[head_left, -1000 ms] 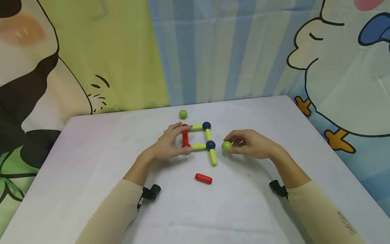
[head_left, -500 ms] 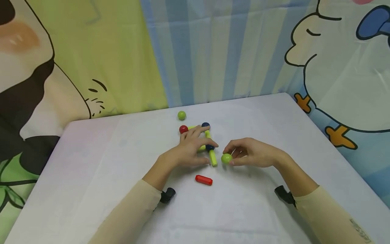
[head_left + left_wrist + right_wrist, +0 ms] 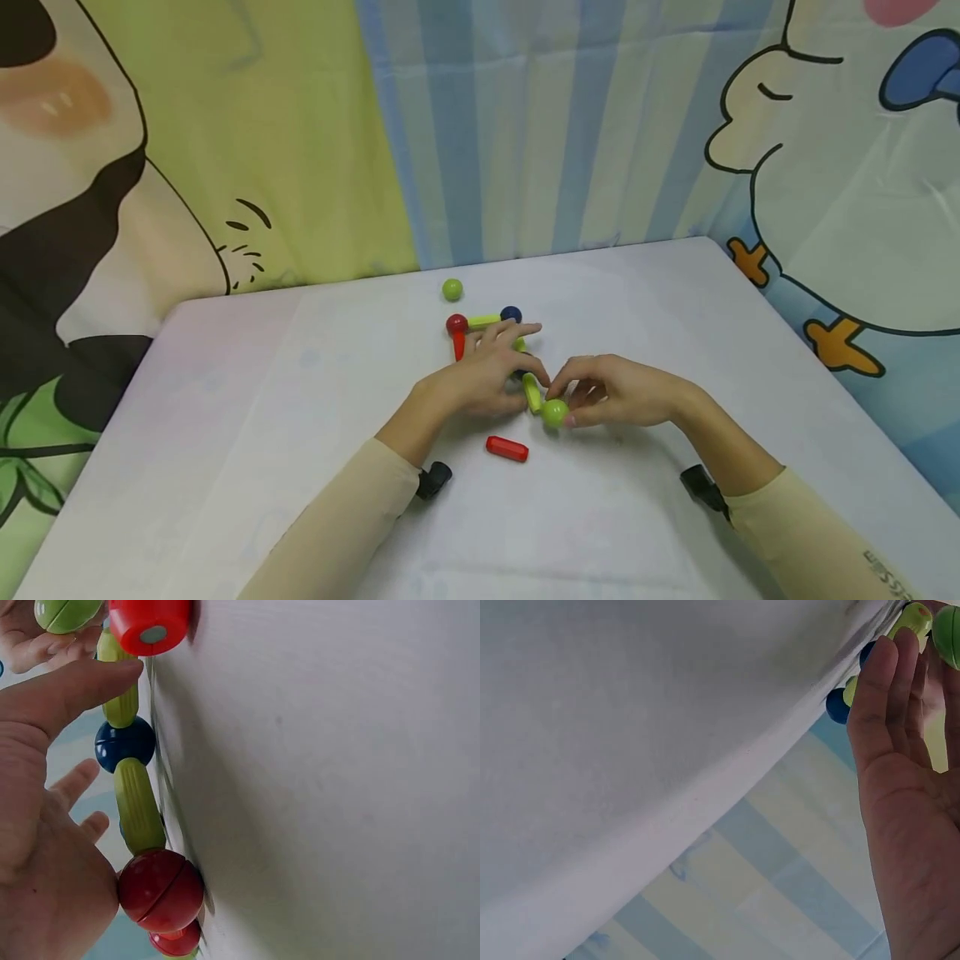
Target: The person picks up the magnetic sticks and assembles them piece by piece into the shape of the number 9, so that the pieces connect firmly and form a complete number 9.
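Note:
My right hand (image 3: 617, 388) pinches a light green ball (image 3: 555, 413) between thumb and fingers, right at the near end of a yellow-green magnetic stick (image 3: 532, 392). That stick juts toward me from a nearly covered blue ball (image 3: 124, 745) at the corner of a square of sticks and balls. Reaching over the square, my left hand (image 3: 487, 377) has its thumb and index finger on either side of the jutting stick, gripping it. A red ball (image 3: 457, 324), a red stick (image 3: 460, 347) and a far blue ball (image 3: 511, 314) show past the hand.
A loose red magnetic stick (image 3: 507, 448), with a grey disc in its end, lies in front of the hands. Another green ball (image 3: 452, 289) sits near the back edge of the white table (image 3: 300, 400). A printed curtain (image 3: 525, 125) hangs behind.
My left hand has moved right from the red side of the square to the jutting stick. The right hand has brought the green ball nearer to me and to that stick's end.

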Motion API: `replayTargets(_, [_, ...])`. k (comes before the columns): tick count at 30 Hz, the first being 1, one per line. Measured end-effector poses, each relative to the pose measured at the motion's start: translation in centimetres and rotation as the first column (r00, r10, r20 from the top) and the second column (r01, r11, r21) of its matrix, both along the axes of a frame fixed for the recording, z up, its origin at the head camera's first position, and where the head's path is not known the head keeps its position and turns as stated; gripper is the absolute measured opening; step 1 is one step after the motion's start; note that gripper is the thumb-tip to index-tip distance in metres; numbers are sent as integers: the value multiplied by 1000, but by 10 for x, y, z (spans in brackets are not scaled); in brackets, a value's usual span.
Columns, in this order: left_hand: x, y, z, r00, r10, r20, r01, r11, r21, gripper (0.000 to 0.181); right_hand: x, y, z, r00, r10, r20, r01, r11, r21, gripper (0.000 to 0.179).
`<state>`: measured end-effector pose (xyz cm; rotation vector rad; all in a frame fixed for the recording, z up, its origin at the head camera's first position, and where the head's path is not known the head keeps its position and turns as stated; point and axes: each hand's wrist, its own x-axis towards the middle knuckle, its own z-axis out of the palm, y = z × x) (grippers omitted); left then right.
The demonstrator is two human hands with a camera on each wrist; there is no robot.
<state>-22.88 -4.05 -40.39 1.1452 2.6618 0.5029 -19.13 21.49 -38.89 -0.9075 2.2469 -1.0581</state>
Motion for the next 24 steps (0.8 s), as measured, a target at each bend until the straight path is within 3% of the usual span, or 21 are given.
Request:
replayTargets(13, [-1,3,-3,1000,8,-1,-8,999,-34,22,4,-10,-1,999,17,37,-20,997,77,24])
replayTargets(24, [-2,4,-4,1000,19,18,-18,1000,-26,22,9,-22,-1,1000,6,-26,-3,992,125,20])
